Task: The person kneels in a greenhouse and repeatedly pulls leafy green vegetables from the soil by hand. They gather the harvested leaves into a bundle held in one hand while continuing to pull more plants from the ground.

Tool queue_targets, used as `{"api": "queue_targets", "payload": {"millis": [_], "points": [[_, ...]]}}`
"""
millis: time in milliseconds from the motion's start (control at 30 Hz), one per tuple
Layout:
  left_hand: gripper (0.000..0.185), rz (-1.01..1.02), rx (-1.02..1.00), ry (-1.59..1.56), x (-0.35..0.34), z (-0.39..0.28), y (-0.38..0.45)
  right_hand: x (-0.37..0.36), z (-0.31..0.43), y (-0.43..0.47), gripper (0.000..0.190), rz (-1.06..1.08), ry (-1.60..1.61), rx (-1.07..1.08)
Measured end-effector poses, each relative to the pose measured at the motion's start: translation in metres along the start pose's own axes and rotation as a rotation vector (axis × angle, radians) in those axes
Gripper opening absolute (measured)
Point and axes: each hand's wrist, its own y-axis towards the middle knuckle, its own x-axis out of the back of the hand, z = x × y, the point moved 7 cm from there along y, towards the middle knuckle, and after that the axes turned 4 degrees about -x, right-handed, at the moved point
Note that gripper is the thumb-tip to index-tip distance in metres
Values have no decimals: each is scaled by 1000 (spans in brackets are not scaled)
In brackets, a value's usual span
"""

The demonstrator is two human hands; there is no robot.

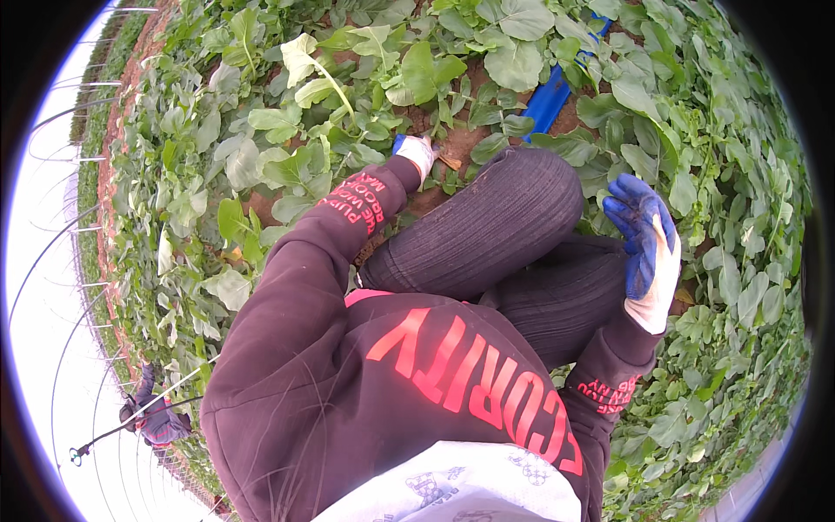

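Note:
My left hand [417,154], in a white work glove with blue coating, reaches down to the brown soil [460,143] among broad-leaved green crop plants [365,127]. Its fingertips are partly hidden, so whether they grip anything is unclear. A dry yellow-brown leaf [450,162] lies just beside them. My right hand [642,248], gloved the same way, is raised to the right of my bent knees [483,222]. It holds nothing; its blue palm faces inward, with the fingers slightly curled and the thumb apart.
A long blue plastic piece [548,101] lies between the plants beyond my knee. Dense foliage [717,274] surrounds me. At far left, another person [156,417] bends near thin metal hoops [59,254]. White printed fabric [456,486] hangs at the bottom of the view.

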Motion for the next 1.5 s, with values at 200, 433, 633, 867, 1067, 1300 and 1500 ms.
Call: {"api": "queue_targets", "payload": {"millis": [200,433,633,867,1067,1300,1500], "points": [[25,3,-150,-9,-22,21,14,-4,2,0,50,13,-12,3],[19,-476,-161,-741,68,83,-39,-1,0,-1,50,2,-4,9],[31,-829,-265,-727,198,82,-112,-25,20,4,47,55,-60,153],[33,-1108,-621,-754,301,-34,-164,-99,46,8,104,339,-229,404],[39,-763,-793,-1740,285,-79,-132,-86,44,18,82,301,-102,376],[55,-307,-821,-2369,266,-82,-137,-70,36,34,35,89,-265,405],[36,-518,-352,-2001,196,-31,-111,-4,62,36,37,-184,124,448]]}}
